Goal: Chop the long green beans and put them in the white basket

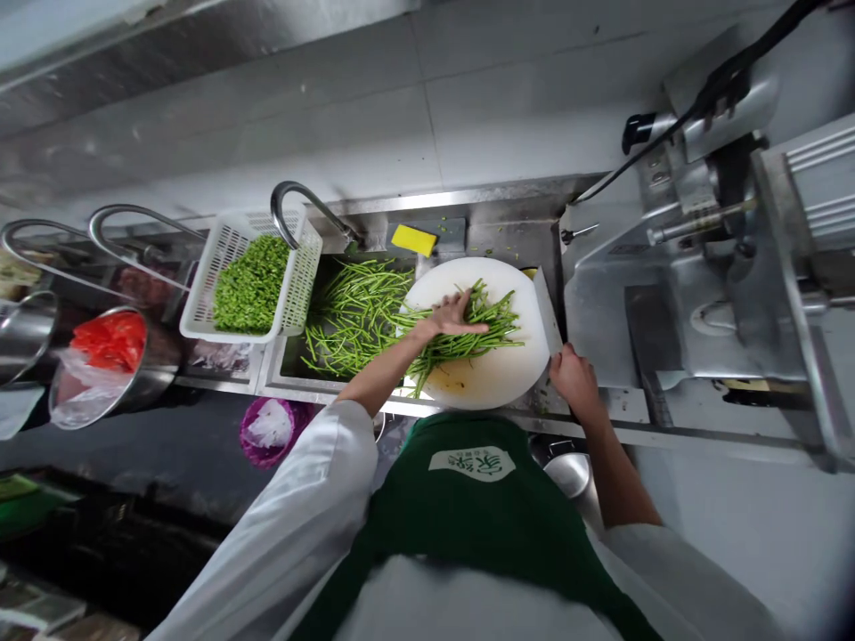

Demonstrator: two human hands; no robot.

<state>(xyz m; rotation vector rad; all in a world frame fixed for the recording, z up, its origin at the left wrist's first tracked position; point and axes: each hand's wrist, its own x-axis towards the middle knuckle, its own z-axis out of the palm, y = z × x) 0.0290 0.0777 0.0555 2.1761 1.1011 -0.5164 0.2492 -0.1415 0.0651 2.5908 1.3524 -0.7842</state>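
Observation:
My left hand (449, 318) lies flat, fingers stretched out, on a bundle of long green beans (494, 313) spread across a round white cutting board (491, 378). My right hand (574, 381) is closed at the board's right edge around the handle of a broad-bladed knife (546, 312). The blade stands on edge beside the bean tips. More long beans (347, 320) fill the sink to the left of the board.
A white basket (298, 283) holding chopped green pieces (250, 285) rests over the sink under a faucet (300, 198). A yellow sponge (414, 239) lies behind the board. A metal bowl of red pieces (110, 343) stands far left. A steel slicing machine (701, 267) is on the right.

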